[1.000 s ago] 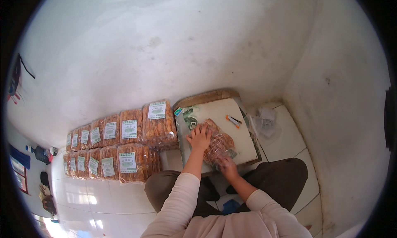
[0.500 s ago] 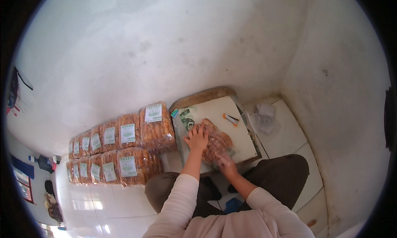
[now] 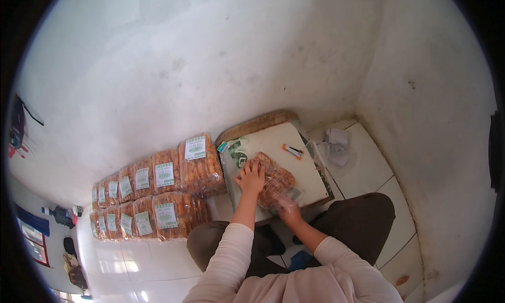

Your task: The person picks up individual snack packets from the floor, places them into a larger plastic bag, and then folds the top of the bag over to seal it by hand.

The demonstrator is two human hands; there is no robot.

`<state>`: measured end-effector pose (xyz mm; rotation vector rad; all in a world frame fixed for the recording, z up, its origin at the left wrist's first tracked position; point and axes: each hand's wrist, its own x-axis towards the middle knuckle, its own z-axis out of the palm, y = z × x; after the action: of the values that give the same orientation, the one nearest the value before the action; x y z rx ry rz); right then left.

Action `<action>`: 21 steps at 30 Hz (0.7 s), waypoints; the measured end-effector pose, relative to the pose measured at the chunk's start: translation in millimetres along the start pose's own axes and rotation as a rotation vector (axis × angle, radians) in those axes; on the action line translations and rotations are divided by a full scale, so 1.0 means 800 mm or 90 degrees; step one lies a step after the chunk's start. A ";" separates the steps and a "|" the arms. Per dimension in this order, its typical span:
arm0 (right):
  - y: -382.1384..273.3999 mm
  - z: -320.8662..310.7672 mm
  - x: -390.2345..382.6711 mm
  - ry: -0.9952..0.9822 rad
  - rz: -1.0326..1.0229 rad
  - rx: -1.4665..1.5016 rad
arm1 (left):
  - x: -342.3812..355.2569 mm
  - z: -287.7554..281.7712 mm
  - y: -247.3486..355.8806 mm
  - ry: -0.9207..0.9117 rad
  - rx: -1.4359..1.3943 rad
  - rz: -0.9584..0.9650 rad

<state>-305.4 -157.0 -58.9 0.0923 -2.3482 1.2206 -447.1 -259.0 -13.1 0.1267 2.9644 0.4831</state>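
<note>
A clear plastic bag of brown, crisp-looking snack pieces [image 3: 277, 182] lies on a pale board [image 3: 273, 136] in front of me. Spread fingers of my left hand [image 3: 251, 177] rest flat on the bag's left side. At its near end, my right hand [image 3: 288, 209] is closed on the loose plastic, its fingertips partly blurred and covered by the film. An orange and dark stapler [image 3: 292, 151] lies beyond the bag, toward the board's right edge. By the board's far left corner sits a small green-and-blue box [image 3: 222, 146].
Two rows of packed, labelled snack bags [image 3: 164, 169] stand on the white tiled floor [image 3: 158, 269] to my left. Clear plastic bags with whitish contents [image 3: 338, 145] lie right of the board. White walls [image 3: 221, 61] rise close behind and at the right. My folded legs [image 3: 357, 221] flank the board's near side.
The view has shifted slightly, so the packed bags sit a little farther right in the picture. Both hands stay at the same places on the bag.
</note>
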 end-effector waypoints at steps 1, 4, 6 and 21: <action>-0.001 -0.001 0.002 0.005 0.004 0.040 | 0.001 0.001 -0.001 0.010 0.000 0.009; 0.005 0.003 -0.004 0.013 0.084 0.246 | 0.004 -0.001 -0.002 0.014 0.000 0.021; 0.011 0.008 -0.009 -0.015 0.198 0.373 | 0.003 -0.004 0.000 -0.016 -0.008 0.013; 0.030 -0.031 -0.009 -0.195 0.055 0.026 | 0.020 0.004 -0.032 0.020 -0.160 0.047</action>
<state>-295.9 -124.1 -68.2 0.2078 -2.6122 1.3795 -463.9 -280.3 -26.3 0.2045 2.9059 0.8676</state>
